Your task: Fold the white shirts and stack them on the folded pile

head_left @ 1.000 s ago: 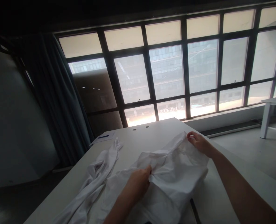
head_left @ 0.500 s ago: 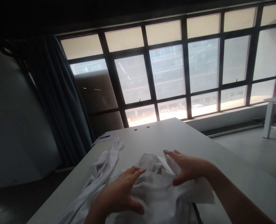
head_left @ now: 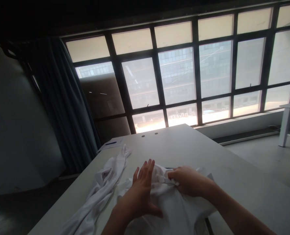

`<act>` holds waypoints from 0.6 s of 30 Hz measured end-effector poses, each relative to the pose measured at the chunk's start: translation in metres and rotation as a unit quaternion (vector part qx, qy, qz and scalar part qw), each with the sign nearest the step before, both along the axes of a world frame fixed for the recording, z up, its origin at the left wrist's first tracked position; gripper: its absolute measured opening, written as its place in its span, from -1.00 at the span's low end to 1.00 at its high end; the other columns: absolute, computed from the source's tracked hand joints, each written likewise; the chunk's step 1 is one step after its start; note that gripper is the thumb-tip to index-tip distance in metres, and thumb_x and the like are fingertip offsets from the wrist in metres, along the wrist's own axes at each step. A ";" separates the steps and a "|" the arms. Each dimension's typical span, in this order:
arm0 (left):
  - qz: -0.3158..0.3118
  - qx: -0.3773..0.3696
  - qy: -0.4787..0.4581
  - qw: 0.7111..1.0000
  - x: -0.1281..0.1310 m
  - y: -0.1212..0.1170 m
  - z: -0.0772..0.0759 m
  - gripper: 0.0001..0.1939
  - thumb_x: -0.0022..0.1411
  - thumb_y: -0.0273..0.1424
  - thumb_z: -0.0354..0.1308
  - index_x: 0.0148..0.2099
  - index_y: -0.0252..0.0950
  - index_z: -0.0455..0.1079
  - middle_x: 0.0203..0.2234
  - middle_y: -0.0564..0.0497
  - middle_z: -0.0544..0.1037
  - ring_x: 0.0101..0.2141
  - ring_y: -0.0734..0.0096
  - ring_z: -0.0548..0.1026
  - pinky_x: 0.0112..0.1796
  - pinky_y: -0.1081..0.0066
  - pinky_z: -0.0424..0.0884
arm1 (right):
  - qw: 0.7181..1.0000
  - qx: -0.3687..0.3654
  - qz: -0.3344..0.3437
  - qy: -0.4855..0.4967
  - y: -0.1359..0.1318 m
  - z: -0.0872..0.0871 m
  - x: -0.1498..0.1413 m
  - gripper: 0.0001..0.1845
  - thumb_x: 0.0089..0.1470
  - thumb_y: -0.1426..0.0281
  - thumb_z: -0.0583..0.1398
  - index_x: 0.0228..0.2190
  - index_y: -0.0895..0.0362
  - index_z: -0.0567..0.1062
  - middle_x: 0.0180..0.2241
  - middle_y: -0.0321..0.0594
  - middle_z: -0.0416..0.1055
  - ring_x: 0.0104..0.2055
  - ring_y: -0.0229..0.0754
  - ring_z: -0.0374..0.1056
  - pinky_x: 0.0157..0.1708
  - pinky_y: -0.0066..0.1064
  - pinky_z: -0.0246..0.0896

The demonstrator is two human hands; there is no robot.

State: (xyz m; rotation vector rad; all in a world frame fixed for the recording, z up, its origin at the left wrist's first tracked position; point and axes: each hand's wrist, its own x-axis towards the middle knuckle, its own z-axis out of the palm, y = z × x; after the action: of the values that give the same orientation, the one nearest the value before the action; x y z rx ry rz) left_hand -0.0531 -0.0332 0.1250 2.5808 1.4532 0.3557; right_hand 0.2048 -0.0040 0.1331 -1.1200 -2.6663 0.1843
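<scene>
Dim room, backlit by bright windows [head_left: 178,76], warped edges

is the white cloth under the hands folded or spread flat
Rumpled, neither folded nor spread flat: the white cloth bunches in ridges under the left hand and right hand.

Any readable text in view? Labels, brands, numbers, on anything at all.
None readable.
Sheet of paper at the far end of the white table, beside a blue pen: any writing is too small to read.
White garment under the hands and white garment to its left: no label visible.
</scene>
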 end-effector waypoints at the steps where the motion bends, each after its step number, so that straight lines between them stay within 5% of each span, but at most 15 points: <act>1: -0.012 0.028 -0.005 1.000 0.002 0.002 -0.001 0.64 -0.26 0.08 0.49 0.46 -0.18 -0.70 0.45 -0.31 -0.31 0.40 -0.24 -0.35 0.29 -0.27 -0.37 | 0.999 0.013 0.009 0.034 -0.006 0.013 0.002 -0.68 -0.09 0.51 0.20 -0.23 0.01 0.49 -0.25 -0.27 0.54 -0.24 -0.10 0.47 -0.30 -0.39 0.15; 4: -0.034 0.078 -0.028 0.996 0.008 0.008 -0.002 0.66 -0.26 0.03 0.51 0.44 -0.20 -0.74 0.44 -0.33 -0.18 0.40 -0.23 -0.24 0.30 -0.25 -0.41 | 0.989 0.064 0.042 0.130 -0.027 0.043 0.006 -0.63 -0.03 0.53 0.17 -0.16 -0.03 0.48 -0.18 -0.28 0.50 -0.26 -0.18 0.41 -0.29 -0.42 0.14; 7: -0.028 0.043 -0.059 0.997 0.013 0.007 0.007 0.49 -0.13 -0.13 0.47 0.48 -0.19 -0.61 0.31 -0.27 0.25 0.31 -0.15 0.16 0.32 -0.15 -0.22 | 0.960 0.143 0.087 0.223 -0.038 0.051 0.009 -0.69 0.05 0.53 0.15 -0.17 -0.01 0.48 -0.20 -0.23 0.48 -0.27 -0.19 0.39 -0.30 -0.41 0.17; 10: -0.024 -0.040 -0.079 0.996 0.015 -0.002 0.027 -0.08 0.04 -0.32 0.31 0.40 -0.09 0.03 0.09 -0.07 0.52 0.05 0.05 0.49 0.10 0.19 0.31 | 0.928 0.205 0.076 0.303 -0.030 0.034 0.017 -0.75 0.09 0.44 0.17 -0.15 0.00 0.44 -0.23 -0.17 0.49 -0.27 -0.12 0.41 -0.27 -0.33 0.25; 12: -0.037 -0.083 -0.092 0.992 0.012 -0.011 0.045 -0.42 0.04 -0.38 0.27 0.15 -0.08 0.33 -0.03 0.05 0.58 -0.08 0.17 0.54 -0.08 0.38 0.38 | 0.902 0.227 0.013 0.368 -0.017 0.014 0.024 -0.62 0.06 0.34 0.24 -0.05 0.01 0.38 -0.18 -0.08 0.49 -0.21 -0.02 0.43 -0.18 -0.22 0.31; 15: -0.050 -0.139 -0.109 0.983 -0.003 -0.026 0.069 -0.66 0.04 -0.38 0.25 -0.07 -0.13 0.42 -0.17 0.16 0.59 -0.18 0.29 0.53 -0.16 0.48 0.38 | 0.852 0.246 -0.082 0.454 0.005 -0.008 0.033 -0.27 -0.02 0.19 0.31 0.14 0.08 0.21 -0.11 0.07 0.46 -0.08 0.14 0.41 -0.05 -0.07 0.32; 18: 0.001 -0.145 -0.089 0.985 -0.033 -0.039 0.080 -0.72 0.07 -0.35 0.20 -0.10 -0.15 0.43 -0.21 0.15 0.59 -0.19 0.25 0.53 -0.17 0.45 0.39 | 0.874 0.240 -0.088 0.413 0.015 -0.004 0.029 -0.26 0.01 0.19 0.29 0.17 0.11 0.20 -0.09 0.07 0.44 -0.02 0.15 0.35 0.03 -0.02 0.25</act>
State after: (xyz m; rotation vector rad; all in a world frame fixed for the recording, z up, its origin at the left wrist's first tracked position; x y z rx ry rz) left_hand -0.0861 -0.0720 0.2048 2.2564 1.3358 0.3359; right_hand 0.2335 0.0111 0.1292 -0.8417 -1.7049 -0.0375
